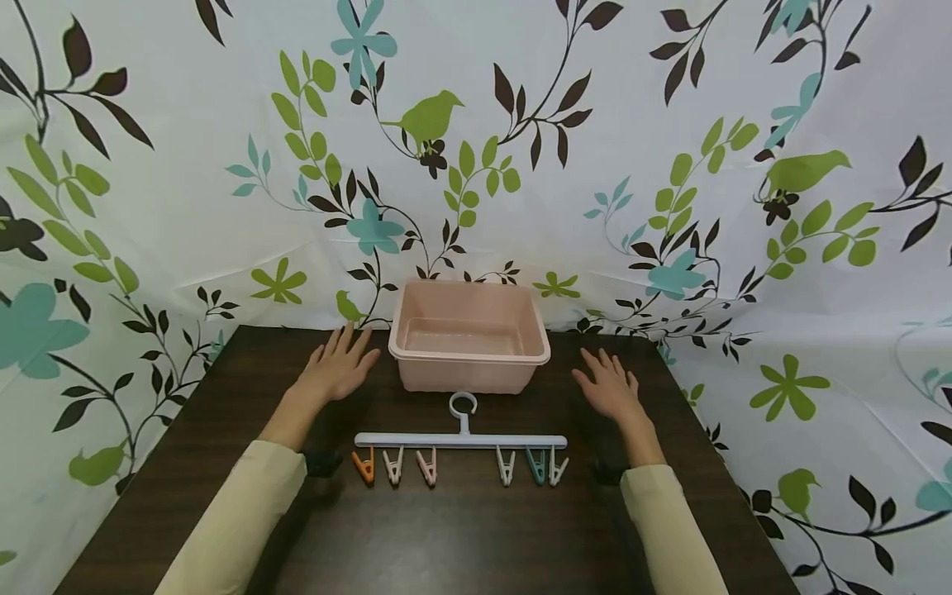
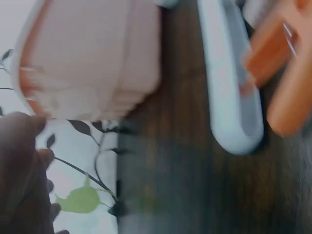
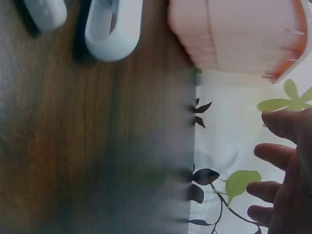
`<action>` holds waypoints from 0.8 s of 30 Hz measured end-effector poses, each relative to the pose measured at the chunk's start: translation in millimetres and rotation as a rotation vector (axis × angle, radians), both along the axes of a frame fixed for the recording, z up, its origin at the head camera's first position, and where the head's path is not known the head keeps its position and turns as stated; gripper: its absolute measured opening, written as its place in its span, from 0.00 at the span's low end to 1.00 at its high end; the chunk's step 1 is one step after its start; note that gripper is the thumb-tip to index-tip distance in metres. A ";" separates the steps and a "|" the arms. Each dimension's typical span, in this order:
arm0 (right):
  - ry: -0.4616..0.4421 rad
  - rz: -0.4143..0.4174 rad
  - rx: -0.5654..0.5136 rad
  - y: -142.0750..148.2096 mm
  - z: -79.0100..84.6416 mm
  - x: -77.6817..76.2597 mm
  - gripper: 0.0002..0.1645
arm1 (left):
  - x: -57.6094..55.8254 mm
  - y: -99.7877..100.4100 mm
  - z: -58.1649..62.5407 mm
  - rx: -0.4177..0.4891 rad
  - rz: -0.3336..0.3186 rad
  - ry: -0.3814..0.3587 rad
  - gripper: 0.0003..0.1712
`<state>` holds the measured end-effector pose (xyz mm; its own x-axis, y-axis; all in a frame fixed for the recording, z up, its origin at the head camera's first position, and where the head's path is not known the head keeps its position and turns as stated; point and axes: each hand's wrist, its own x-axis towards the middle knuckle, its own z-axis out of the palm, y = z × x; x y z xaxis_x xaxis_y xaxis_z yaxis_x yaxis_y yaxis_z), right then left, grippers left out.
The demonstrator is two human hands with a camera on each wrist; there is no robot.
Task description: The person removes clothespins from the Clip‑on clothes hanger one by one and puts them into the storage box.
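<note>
A pink plastic basin (image 1: 468, 376) stands at the back of the dark table. To its left is my left hand (image 1: 336, 368), fingers spread and holding nothing. On the basin's other side my right hand (image 1: 611, 387) is likewise spread, with nothing in it. Between the hands and in front of the basin lies a white hanger (image 1: 461, 440) with a ring hook. Along its near edge sit several clothespins: an orange one (image 1: 363, 466), a white one (image 1: 393, 467), a pink one (image 1: 427, 467), and, farther right, a teal one (image 1: 536, 466) between two pale ones.
Dark wood table (image 1: 446, 545) extends toward me in front of the clothespins. Behind and beside it hangs a white cloth (image 1: 521, 215) printed with leaves, flowers and birds. Dark devices are strapped at both wrists below the hands.
</note>
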<state>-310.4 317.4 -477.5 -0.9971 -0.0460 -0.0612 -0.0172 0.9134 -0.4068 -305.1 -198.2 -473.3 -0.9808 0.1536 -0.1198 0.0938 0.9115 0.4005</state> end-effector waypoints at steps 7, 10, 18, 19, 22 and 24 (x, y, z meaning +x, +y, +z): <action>0.036 0.019 0.005 -3.0 4.7 24.1 0.37 | 14.6 2.5 15.0 -0.032 -0.038 -0.042 0.41; -0.001 0.053 -0.020 -5.3 4.3 35.1 0.37 | 23.8 4.8 15.3 0.027 -0.100 -0.096 0.38; -0.101 0.256 -0.246 -11.8 -7.6 47.7 0.28 | 46.0 23.7 5.7 0.183 -0.240 -0.102 0.31; -0.107 0.285 -0.257 -13.4 -9.3 48.9 0.28 | 47.6 27.3 5.2 0.189 -0.252 -0.093 0.31; -0.137 0.357 -0.290 -20.3 -15.3 53.3 0.28 | 52.3 37.7 4.4 0.209 -0.286 -0.085 0.30; -0.157 0.402 -0.302 -25.6 -19.6 56.5 0.29 | 55.5 43.3 4.2 0.212 -0.299 -0.082 0.29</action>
